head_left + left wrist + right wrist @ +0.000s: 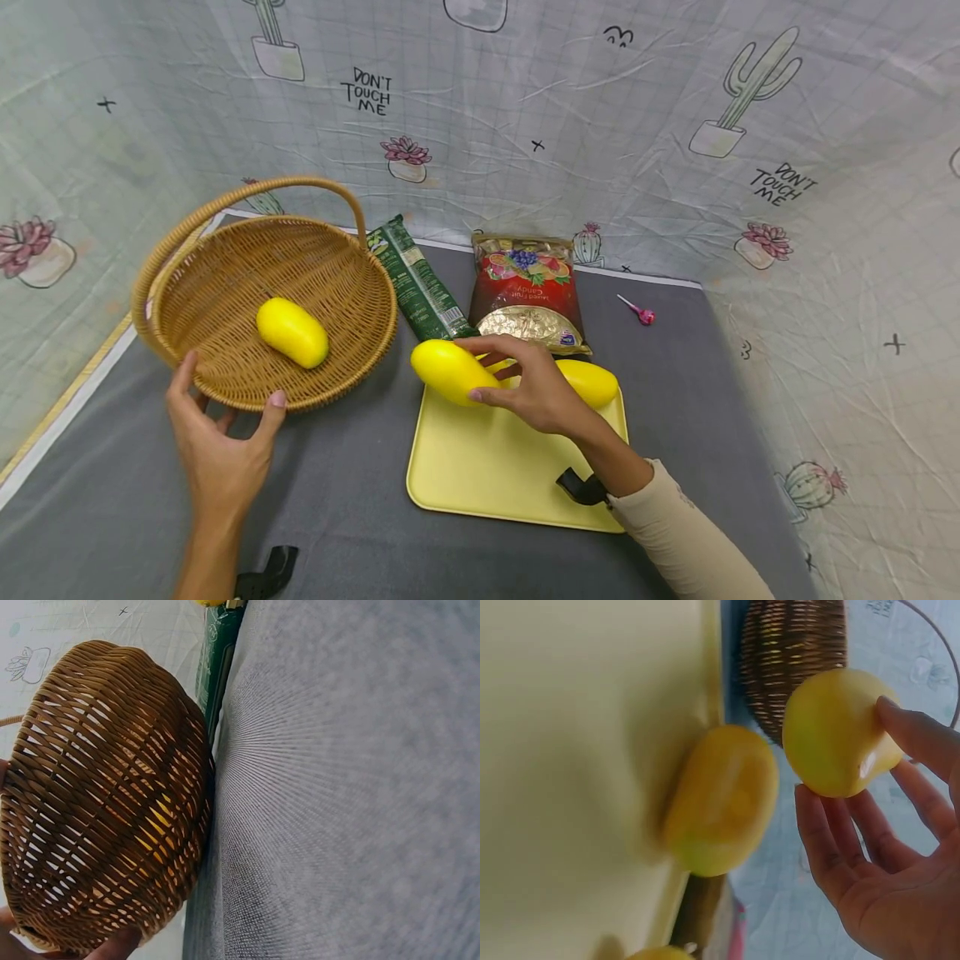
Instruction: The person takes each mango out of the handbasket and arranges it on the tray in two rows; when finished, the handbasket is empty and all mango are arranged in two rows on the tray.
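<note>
The right hand (pixel 536 387) curls part-way round a yellow mango (pixel 448 372) over the tray (pixel 487 483), the left hand (pixel 225 454) holds the basket (pixel 225 283) rim, and the mango looks firm but slippery, so its fat middle seems best to grab.

"Report from the right wrist view?"

"I observe the right hand (pixel 900 881) gripping a yellow mango (pixel 832 735), thumb above, fingers below, apart from the tray (pixel 570 712)."

"Other items?"

"I record a second mango (pixel 724 799) at the tray's edge, a yellow object (pixel 660 954) cut off by the frame, and a woven basket (pixel 795 645) behind the held mango."
</note>
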`<control>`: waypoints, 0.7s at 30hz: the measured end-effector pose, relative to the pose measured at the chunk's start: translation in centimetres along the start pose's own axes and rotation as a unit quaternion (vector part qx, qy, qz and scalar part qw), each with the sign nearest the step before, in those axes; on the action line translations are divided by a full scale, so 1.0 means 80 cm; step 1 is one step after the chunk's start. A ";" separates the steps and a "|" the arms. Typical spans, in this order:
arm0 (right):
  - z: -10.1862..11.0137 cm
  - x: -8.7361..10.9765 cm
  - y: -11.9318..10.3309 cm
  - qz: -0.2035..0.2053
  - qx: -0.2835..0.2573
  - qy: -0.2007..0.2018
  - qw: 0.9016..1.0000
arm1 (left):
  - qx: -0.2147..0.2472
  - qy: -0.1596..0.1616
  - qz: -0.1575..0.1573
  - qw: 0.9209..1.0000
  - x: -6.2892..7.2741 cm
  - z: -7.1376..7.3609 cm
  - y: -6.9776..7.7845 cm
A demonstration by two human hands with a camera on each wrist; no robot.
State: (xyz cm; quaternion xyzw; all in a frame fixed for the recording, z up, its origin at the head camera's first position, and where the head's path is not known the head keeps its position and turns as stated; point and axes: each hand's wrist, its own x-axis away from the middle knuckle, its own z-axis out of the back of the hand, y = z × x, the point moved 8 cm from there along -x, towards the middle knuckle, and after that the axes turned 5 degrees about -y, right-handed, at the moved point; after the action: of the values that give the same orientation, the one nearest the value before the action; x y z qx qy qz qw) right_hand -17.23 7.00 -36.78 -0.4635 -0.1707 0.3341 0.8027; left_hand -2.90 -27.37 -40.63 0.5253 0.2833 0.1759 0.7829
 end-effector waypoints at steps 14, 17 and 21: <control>-0.029 0.040 0.041 -0.060 -0.020 -0.082 0.995 | 0.002 -0.002 -0.002 1.000 -0.001 0.000 0.001; -0.031 0.042 0.045 -0.064 -0.027 -0.090 0.994 | 0.001 -0.002 -0.003 1.000 -0.001 0.000 0.002; -0.037 0.041 0.050 -0.070 -0.027 -0.106 0.992 | 0.001 -0.002 -0.004 1.000 0.000 0.000 0.002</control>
State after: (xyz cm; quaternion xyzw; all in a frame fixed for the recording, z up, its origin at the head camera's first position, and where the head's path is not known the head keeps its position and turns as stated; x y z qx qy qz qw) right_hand -14.70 8.80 -41.83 -0.4339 -0.2959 0.3199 0.7886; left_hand -2.91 -27.30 -40.45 0.5250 0.2840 0.1714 0.7838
